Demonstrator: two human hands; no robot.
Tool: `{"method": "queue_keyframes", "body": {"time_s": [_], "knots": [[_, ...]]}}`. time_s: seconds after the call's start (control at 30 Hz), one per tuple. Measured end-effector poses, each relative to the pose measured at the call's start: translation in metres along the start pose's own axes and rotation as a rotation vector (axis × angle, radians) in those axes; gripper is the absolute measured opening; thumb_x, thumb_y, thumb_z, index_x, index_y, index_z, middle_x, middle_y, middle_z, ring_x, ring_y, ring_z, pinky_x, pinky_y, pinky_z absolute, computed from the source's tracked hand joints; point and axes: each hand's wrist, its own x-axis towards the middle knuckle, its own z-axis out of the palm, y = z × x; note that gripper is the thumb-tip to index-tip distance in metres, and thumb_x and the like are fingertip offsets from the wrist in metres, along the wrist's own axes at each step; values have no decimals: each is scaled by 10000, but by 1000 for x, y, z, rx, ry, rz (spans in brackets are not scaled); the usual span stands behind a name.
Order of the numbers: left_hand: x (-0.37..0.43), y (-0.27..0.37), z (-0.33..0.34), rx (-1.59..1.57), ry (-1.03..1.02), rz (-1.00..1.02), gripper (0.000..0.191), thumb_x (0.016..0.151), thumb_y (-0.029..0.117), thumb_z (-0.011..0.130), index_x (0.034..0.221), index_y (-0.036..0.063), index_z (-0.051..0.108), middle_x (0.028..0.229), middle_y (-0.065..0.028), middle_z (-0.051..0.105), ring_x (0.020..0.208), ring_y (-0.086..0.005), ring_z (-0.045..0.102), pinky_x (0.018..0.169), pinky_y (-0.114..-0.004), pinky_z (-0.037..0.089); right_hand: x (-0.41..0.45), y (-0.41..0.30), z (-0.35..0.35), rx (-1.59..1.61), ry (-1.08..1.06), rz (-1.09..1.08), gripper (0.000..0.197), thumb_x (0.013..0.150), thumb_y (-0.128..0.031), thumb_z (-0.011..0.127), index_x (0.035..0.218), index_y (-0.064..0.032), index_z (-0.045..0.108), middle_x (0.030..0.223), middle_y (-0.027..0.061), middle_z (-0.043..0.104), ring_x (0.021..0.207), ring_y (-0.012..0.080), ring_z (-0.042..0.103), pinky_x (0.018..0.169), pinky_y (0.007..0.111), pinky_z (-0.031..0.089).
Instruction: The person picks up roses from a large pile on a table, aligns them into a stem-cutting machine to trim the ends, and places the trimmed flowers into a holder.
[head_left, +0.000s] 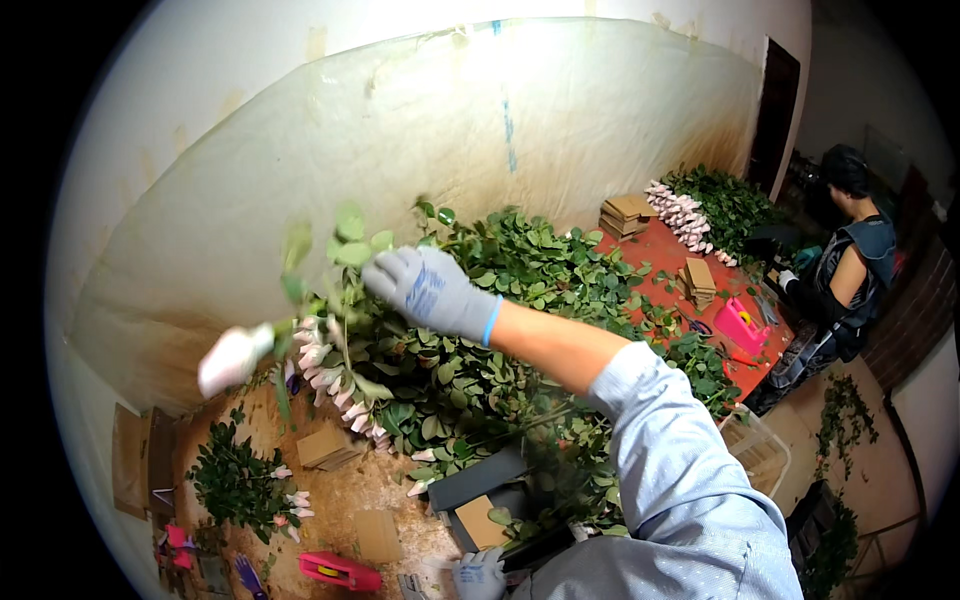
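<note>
My right hand (431, 289), in a grey coated glove, reaches out over a heap of roses, its fingers closed on a leafy rose stem. The pale pink rose bloom (236, 360) hangs to its left, blurred by movement. Beneath lies the heap of leafy rose stems (465, 367), with a row of pale pink blooms (326, 375) along its left edge. My left hand (480, 576), also gloved in grey, is at the bottom beside a black box-like stand (480, 480) with a cardboard piece (482, 523) in it. The picture does not settle whether this hand holds anything.
A small rose bunch (236, 480), cardboard pieces (326, 448) and a pink tape dispenser (340, 571) lie on the worn wooden table (330, 495). A co-worker (855, 255) is at the red table (652, 259) at right, with another rose pile (720, 202), cardboard stacks and another pink dispenser (741, 326).
</note>
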Motion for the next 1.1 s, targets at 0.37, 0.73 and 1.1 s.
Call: {"method": "queue_keyframes", "body": {"time_s": [0.37, 0.73, 1.1], "knots": [[-32, -42, 68, 292, 152, 178, 220, 923, 170, 620, 1103, 73, 701, 1118, -191, 679, 1062, -401, 619, 930, -572, 484, -203, -161, -96, 529, -879, 153, 115, 901, -187, 602, 859, -89, 644, 839, 117, 583, 693, 292, 621, 554, 434, 476], [7, 2, -4, 60, -41, -92, 90, 833, 171, 671, 878, 100, 639, 871, -78, 669, 879, -286, 609, 781, -454, 454, -310, -189, -83, 95, -1362, -26, 154, 899, -174, 590, 1017, -106, 661, 1014, 115, 652, 897, 278, 678, 692, 404, 535], [-1, -3, 2, 123, -88, -56, 253, 835, 273, 674, 1064, 164, 666, 1010, -24, 658, 1001, -235, 597, 869, -435, 433, -259, -278, -26, 562, -1002, -94, 385, 935, -184, 553, 1306, -83, 569, 997, 111, 666, 820, 254, 715, 633, 370, 559]]}}
